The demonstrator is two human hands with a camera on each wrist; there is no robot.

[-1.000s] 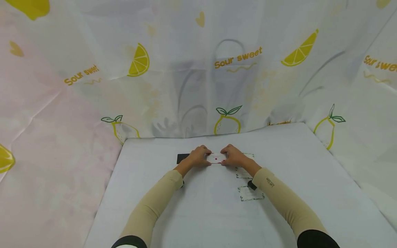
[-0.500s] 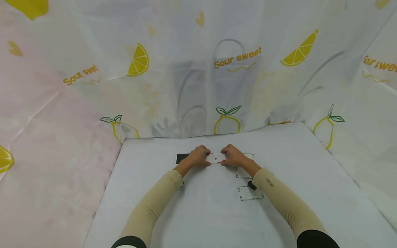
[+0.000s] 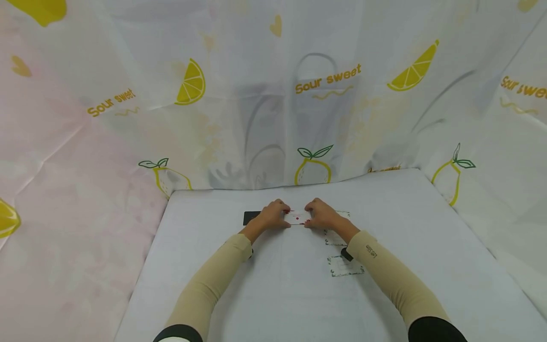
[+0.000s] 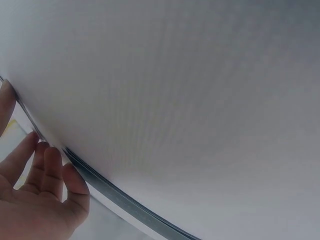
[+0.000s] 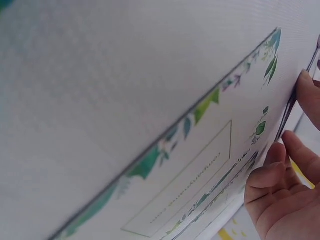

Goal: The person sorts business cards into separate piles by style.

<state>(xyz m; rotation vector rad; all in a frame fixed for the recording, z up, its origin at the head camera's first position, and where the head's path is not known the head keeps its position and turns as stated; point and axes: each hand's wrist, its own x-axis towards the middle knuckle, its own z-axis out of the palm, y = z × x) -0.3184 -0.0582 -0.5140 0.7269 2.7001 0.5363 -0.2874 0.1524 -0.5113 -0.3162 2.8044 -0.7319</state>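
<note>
A small white card [image 3: 297, 218] with a red dot lies flat near the far middle of the table. My left hand [image 3: 273, 216] holds its left end, thumb at the near corner and fingers at the far one. At the right end my right hand [image 3: 323, 216] grips it the same way. Just left of the left hand, and partly behind it, lies a black card [image 3: 251, 218]; its dark edge also shows in the left wrist view. In the right wrist view a white card with a green leaf border [image 5: 200, 175] lies beside the right hand.
White cards with green borders lie in a column under and beside the right forearm, the nearest card [image 3: 345, 269] closest to me. The white table [image 3: 273, 294] meets a lemon-printed curtain [image 3: 256, 118] at the back.
</note>
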